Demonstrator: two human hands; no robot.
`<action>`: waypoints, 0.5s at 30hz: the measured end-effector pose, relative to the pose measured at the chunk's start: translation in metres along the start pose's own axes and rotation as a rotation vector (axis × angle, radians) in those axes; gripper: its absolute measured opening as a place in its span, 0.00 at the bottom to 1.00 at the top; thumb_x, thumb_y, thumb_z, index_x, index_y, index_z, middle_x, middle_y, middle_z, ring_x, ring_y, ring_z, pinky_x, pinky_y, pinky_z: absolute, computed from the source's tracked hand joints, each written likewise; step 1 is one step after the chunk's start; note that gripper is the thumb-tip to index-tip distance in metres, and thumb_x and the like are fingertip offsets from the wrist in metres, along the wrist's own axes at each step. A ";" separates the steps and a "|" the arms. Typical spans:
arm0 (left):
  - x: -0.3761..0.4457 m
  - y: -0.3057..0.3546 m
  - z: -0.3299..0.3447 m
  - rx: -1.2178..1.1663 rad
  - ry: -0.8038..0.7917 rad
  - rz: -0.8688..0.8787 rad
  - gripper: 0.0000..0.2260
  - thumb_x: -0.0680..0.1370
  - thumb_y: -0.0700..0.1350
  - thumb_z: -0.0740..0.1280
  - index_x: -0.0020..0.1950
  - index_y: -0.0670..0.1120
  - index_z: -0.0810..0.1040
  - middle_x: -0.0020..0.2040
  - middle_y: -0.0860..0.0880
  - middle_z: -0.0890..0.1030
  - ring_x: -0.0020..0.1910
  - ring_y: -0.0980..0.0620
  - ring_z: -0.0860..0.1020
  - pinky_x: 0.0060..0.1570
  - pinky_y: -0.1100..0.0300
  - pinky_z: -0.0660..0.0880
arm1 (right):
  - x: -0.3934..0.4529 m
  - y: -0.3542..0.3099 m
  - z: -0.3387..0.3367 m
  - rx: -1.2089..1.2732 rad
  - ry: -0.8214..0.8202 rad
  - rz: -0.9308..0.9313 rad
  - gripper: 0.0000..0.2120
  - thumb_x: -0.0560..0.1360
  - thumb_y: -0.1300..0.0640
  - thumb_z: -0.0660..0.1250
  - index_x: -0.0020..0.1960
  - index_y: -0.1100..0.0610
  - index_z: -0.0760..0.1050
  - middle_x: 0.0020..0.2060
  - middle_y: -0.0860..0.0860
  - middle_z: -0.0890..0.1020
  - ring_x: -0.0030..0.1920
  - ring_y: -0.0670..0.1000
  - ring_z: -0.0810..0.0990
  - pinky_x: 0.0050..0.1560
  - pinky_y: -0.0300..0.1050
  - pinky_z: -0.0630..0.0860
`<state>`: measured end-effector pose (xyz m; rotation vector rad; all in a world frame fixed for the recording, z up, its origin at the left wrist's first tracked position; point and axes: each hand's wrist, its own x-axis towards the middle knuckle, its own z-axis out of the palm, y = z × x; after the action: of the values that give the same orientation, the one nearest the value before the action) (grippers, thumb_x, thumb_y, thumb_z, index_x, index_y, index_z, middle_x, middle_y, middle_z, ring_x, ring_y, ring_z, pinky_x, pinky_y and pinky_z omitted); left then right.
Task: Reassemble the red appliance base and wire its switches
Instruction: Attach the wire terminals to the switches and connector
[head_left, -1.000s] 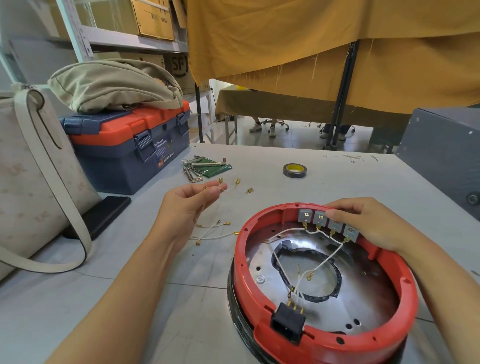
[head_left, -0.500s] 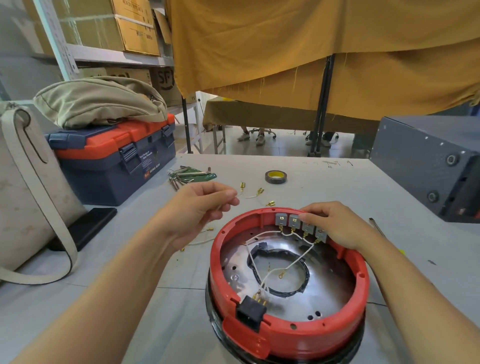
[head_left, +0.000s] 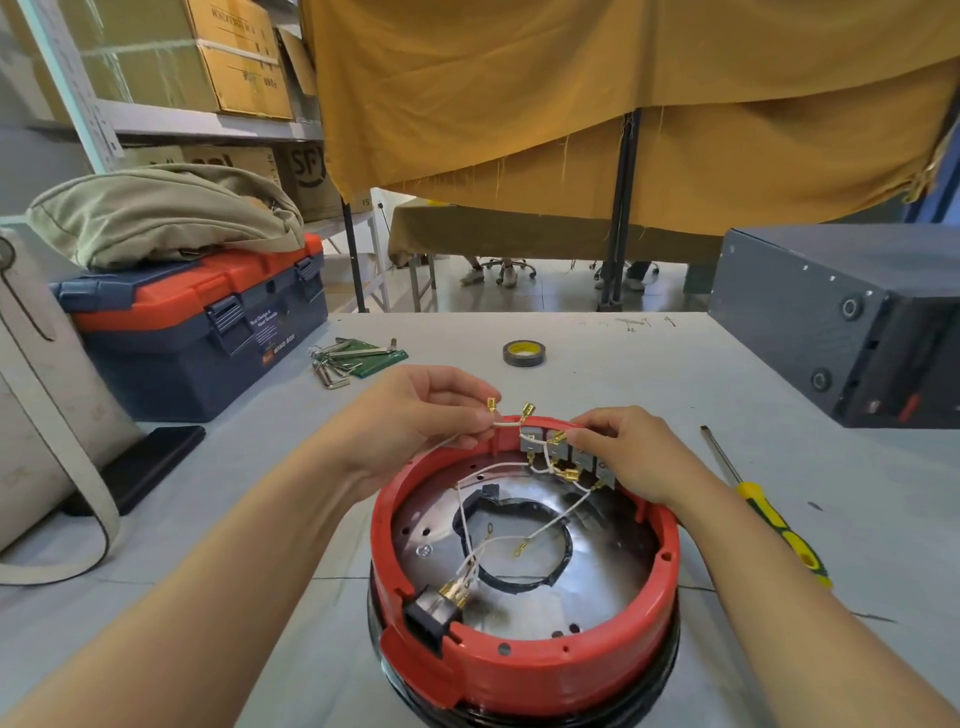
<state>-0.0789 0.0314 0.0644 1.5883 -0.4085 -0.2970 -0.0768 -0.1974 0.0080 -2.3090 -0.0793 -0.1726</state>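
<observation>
Your left grip (head_left: 415, 421) pinches one white wire (head_left: 506, 423) carrying two brass terminals, above the far rim. Your right grip (head_left: 631, 452), fingers curled, pinches a terminal at the switches (head_left: 566, 452); four in a row, the right ones partly hidden. One red base (head_left: 524, 670) sits on the bench (head_left: 597, 343) before you. Inner wire ends hard to trace.

Grey work table (head_left: 649, 364) in the foreground, lit evenly by daylight. Behind it, a mustard-yellow cloth (head_left: 597, 104) hangs over a dark upright pole (head_left: 621, 208), leaving a gap above the pale tiled floor (head_left: 561, 293). A second cloth-draped table (head_left: 519, 239) stands beyond, with a swivel-chair base (head_left: 506, 267) beneath. At left, a metal shelving rack (head_left: 171, 122) carries cardboard boxes (head_left: 244, 57).
</observation>
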 end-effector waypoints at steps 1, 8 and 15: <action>0.000 0.000 0.001 -0.002 -0.003 -0.002 0.08 0.71 0.29 0.68 0.46 0.40 0.80 0.35 0.44 0.82 0.34 0.53 0.80 0.35 0.67 0.77 | -0.001 -0.001 0.000 0.004 -0.001 0.005 0.11 0.78 0.52 0.64 0.55 0.53 0.81 0.50 0.50 0.83 0.51 0.49 0.77 0.41 0.33 0.68; 0.003 -0.002 0.008 0.012 0.058 0.028 0.08 0.72 0.31 0.69 0.44 0.42 0.78 0.35 0.42 0.82 0.31 0.52 0.79 0.31 0.66 0.76 | -0.003 -0.002 0.000 -0.009 -0.003 0.001 0.10 0.78 0.53 0.64 0.56 0.53 0.80 0.50 0.48 0.81 0.49 0.47 0.77 0.37 0.26 0.66; 0.013 -0.004 0.025 -0.155 0.021 -0.109 0.07 0.75 0.29 0.64 0.43 0.41 0.73 0.30 0.44 0.78 0.27 0.53 0.77 0.26 0.66 0.73 | -0.013 -0.023 -0.015 0.293 0.012 -0.271 0.15 0.73 0.59 0.70 0.57 0.46 0.79 0.55 0.41 0.81 0.56 0.39 0.77 0.60 0.36 0.70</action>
<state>-0.0776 0.0037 0.0601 1.4630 -0.2767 -0.3858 -0.0934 -0.1931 0.0326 -1.9977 -0.3869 -0.2922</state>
